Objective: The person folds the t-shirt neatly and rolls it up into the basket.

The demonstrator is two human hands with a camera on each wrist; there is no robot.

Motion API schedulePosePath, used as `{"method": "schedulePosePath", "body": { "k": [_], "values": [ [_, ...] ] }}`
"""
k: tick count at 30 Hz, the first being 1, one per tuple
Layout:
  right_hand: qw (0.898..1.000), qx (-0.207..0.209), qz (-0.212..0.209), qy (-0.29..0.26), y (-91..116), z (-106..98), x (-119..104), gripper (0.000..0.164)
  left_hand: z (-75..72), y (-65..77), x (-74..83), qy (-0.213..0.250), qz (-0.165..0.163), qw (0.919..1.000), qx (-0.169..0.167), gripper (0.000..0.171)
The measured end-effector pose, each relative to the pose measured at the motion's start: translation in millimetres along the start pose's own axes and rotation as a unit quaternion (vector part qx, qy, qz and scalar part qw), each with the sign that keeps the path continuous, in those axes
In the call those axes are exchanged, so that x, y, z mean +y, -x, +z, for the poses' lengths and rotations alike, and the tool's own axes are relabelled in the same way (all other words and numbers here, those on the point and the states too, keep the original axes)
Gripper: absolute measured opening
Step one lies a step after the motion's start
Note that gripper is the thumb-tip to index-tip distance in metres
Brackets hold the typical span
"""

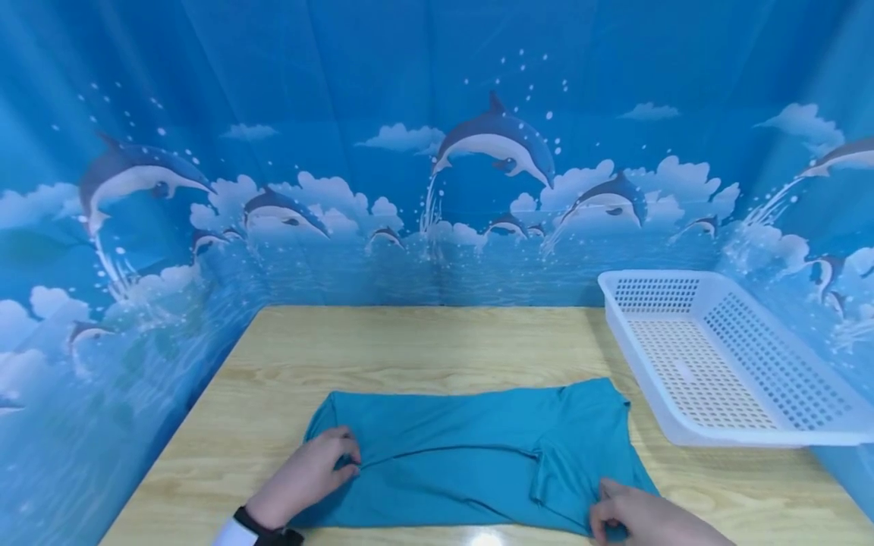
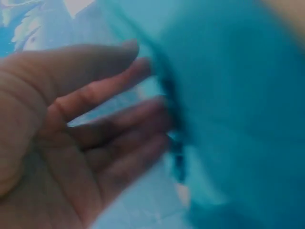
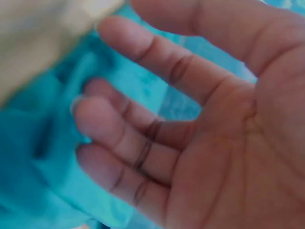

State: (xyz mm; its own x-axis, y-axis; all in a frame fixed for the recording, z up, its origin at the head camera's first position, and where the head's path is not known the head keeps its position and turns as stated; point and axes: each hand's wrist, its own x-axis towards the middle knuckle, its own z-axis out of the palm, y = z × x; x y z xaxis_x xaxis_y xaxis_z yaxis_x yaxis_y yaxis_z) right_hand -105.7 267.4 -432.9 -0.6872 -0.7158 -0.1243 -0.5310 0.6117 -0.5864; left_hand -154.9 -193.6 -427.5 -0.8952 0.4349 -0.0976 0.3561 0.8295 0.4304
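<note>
A teal short-sleeved T-shirt (image 1: 464,455) lies on the wooden table, its body stretched from left to right and folded over lengthwise. One sleeve (image 1: 567,474) shows on top near the right end. At the shirt's left end is my left hand (image 1: 317,470), fingers bent and the thumb apart from them. In the left wrist view its fingertips (image 2: 159,112) meet the blurred edge of the cloth. My right hand (image 1: 635,516) is over the near right corner of the shirt. Loosely bent fingers (image 3: 100,119) with no cloth between them and the palm show in the right wrist view.
A white perforated plastic basket (image 1: 649,371) stands at the right side of the table (image 1: 423,341), beyond the shirt. Blue curtains (image 1: 382,61) printed with dolphins enclose the back and sides. A dark band (image 1: 262,527) circles the left wrist.
</note>
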Motion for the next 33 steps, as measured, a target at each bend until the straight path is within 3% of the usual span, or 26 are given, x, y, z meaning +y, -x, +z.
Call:
{"method": "schedulePosePath", "body": {
  "k": [3, 6, 8, 10, 12, 15, 17, 21, 27, 31, 33],
  "values": [
    [0.999, 0.042, -0.003, -0.010, -6.4, -11.3, -1.9, 0.016, -4.9, -8.7, 12.4, -0.027, -0.020, 0.9990, 0.028, 0.010],
    [0.991, 0.105, 0.080, 0.019, -27.8, -20.4, -5.4, 0.002, -5.2, -24.9, 33.0, -0.047, -0.021, 0.9963, 0.070, 0.027],
    [0.978, 0.122, 0.160, 0.046, -48.0, -20.3, -5.3, 0.027, 1.6, -38.9, 48.2, -0.050, -0.009, 0.9959, 0.075, 0.040],
    [0.967, 0.114, 0.218, 0.070, -68.4, -13.6, -1.5, 0.055, 12.9, -52.9, 63.1, -0.051, -0.002, 0.9978, 0.042, 0.050],
    [0.963, 0.079, 0.249, 0.073, -83.7, -4.5, 3.0, 0.074, 26.9, -64.6, 76.1, -0.062, -0.002, 0.9980, -0.015, 0.056],
    [0.958, 0.012, 0.282, 0.058, -94.9, 6.2, 7.2, 0.089, 45.0, -75.3, 87.6, -0.080, -0.028, 0.9913, -0.100, 0.063],
    [0.956, -0.011, 0.289, 0.051, -95.5, 9.0, 8.5, 0.092, 51.0, -77.9, 88.4, -0.077, -0.051, 0.9870, -0.132, 0.066],
    [0.958, -0.004, 0.284, 0.038, -84.4, 5.9, 12.3, 0.096, 49.0, -76.2, 74.0, -0.054, -0.072, 0.9851, -0.147, 0.076],
    [0.962, 0.017, 0.274, -0.001, -53.9, -1.5, 36.4, 0.100, 36.7, -60.6, 19.7, -0.017, -0.093, 0.9864, -0.134, 0.097],
    [0.967, 0.025, 0.252, -0.011, -33.0, -5.9, 48.7, 0.099, 29.9, -44.2, -18.9, 0.007, -0.094, 0.9899, -0.105, 0.105],
    [0.968, 0.027, 0.250, -0.008, -26.7, -5.7, 53.0, 0.099, 25.5, -37.2, -29.1, 0.011, -0.092, 0.9903, -0.103, 0.106]
  ]
}}
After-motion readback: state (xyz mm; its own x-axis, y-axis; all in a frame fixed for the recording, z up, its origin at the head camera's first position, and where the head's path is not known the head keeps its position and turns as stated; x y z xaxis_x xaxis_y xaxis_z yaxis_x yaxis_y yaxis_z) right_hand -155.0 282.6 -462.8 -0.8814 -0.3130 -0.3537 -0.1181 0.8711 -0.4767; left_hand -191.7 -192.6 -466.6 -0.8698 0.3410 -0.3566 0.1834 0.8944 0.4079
